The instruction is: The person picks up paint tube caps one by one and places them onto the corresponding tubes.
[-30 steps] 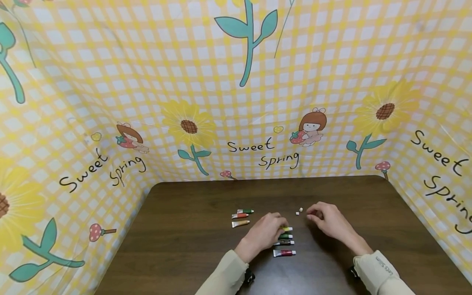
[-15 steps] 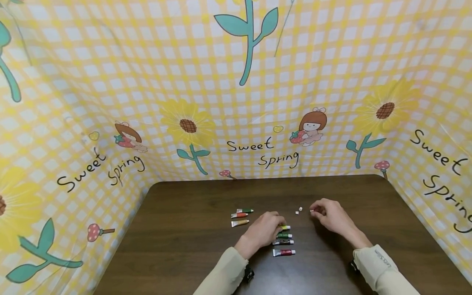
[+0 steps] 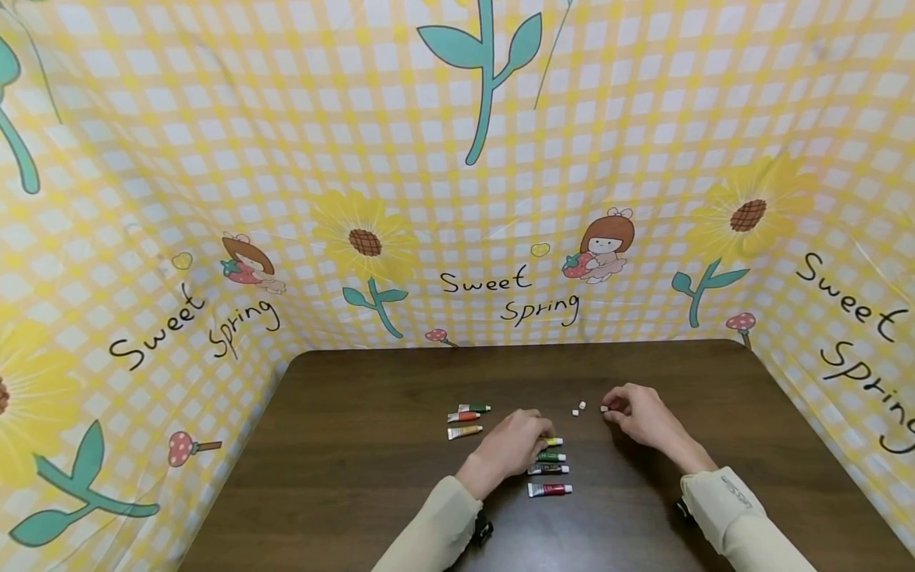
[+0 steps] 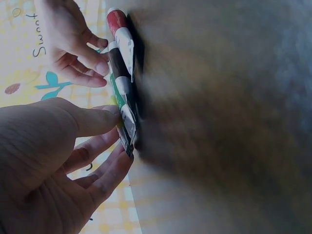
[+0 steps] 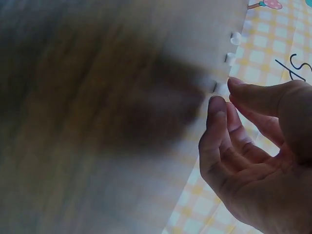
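My left hand [image 3: 509, 446] pinches a small yellow paint tube [image 3: 553, 442] between thumb and fingers, low over the table; the hand hides much of it. Just below, toward me, lie a green paint tube [image 3: 553, 457], a black one [image 3: 552, 469] and a red one [image 3: 550, 489] in a column. In the left wrist view the red tube [image 4: 117, 20] and black tube [image 4: 117, 63] appear edge-on. My right hand [image 3: 643, 415] holds a tiny white cap [image 5: 220, 88] at its thumb and index fingertips, at table level. Two white caps [image 3: 582, 405] [image 3: 575, 413] rest left of it.
Farther left on the brown table [image 3: 357, 477] lie a dark green tube [image 3: 475, 408], an orange-red tube [image 3: 465, 417] and an ochre tube [image 3: 465, 433]. A yellow checked cloth [image 3: 472, 206] stands as a wall behind and at both sides.
My right hand has shifted slightly right, away from the two caps, and another cap shows at its fingertips. The left hand has moved slightly left with the yellow tube.
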`<state>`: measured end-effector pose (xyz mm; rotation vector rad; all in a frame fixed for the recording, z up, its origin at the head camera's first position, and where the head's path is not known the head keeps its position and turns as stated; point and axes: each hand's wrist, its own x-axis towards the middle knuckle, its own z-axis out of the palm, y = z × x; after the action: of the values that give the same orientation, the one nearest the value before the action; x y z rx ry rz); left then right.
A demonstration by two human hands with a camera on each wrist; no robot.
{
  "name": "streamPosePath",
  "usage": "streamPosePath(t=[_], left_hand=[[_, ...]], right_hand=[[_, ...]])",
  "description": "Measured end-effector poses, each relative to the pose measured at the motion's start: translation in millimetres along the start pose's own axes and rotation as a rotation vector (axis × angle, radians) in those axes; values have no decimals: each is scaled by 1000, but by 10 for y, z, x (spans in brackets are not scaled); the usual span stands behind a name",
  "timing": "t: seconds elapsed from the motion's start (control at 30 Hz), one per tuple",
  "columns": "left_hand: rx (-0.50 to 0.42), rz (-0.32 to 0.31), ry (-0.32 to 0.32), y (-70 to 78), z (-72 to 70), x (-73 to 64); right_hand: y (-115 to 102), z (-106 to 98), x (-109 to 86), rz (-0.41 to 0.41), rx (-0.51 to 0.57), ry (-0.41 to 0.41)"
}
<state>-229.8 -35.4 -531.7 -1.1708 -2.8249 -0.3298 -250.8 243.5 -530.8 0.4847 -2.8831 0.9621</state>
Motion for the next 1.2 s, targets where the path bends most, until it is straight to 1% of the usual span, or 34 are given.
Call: streamPosePath(t=[0.17, 0.37, 0.63, 0.9, 1.03, 1.2], left_hand=[[0, 7, 5, -11, 9, -11], [-15, -6, 1, -16, 5, -17], [-29, -23, 7, -9, -38, -36], [-31, -20, 53, 4, -80, -62], [-43, -16, 80, -14, -127, -111], [-45, -39, 87, -46, -180, -176]], right_hand=[[22, 33, 46, -9, -7, 2], [29, 56, 90, -13, -13, 1], [29, 65, 130, 12, -39, -1], [28, 24, 163, 19, -70, -31], [21, 15, 171, 29, -84, -41], [15, 16, 165, 25, -88, -44]])
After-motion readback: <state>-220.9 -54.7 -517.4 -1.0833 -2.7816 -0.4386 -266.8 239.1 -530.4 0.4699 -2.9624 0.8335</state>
